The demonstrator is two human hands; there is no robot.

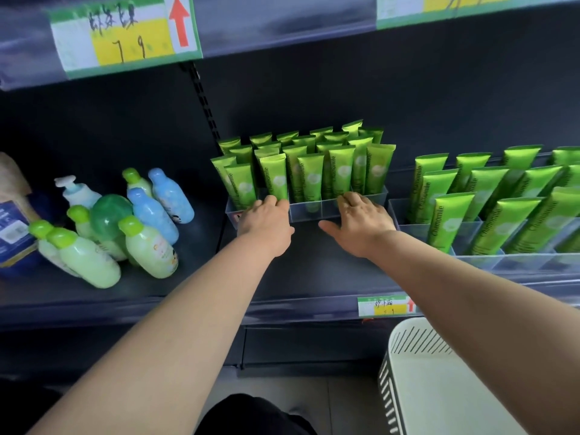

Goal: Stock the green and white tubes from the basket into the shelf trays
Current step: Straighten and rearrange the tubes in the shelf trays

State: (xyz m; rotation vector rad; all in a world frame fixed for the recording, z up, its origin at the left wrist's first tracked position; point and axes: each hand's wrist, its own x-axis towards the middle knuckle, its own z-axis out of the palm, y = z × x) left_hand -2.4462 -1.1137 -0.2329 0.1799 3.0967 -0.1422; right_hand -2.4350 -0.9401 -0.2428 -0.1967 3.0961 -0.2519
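Note:
Several green tubes (pixel 310 171) stand upright in a clear plastic tray (pixel 309 211) on the dark shelf, mid-frame. My left hand (pixel 266 219) grips the tray's front rim at its left part, fingers curled over the edge. My right hand (pixel 361 221) rests on the front rim at its right part, fingers over the edge and thumb spread out to the left. A second clear tray (pixel 470 259) to the right holds more green tubes (pixel 452 215). The white basket (pixel 439 381) stands at the lower right; I see no tubes inside it.
Green, blue and white bottles (pixel 144 246) stand and lean on the shelf to the left, beside a blue box (pixel 12 233). Price labels hang on the upper shelf edge (pixel 125 36) and the lower shelf edge (pixel 386 306). A dark strip of shelf lies in front of the tray.

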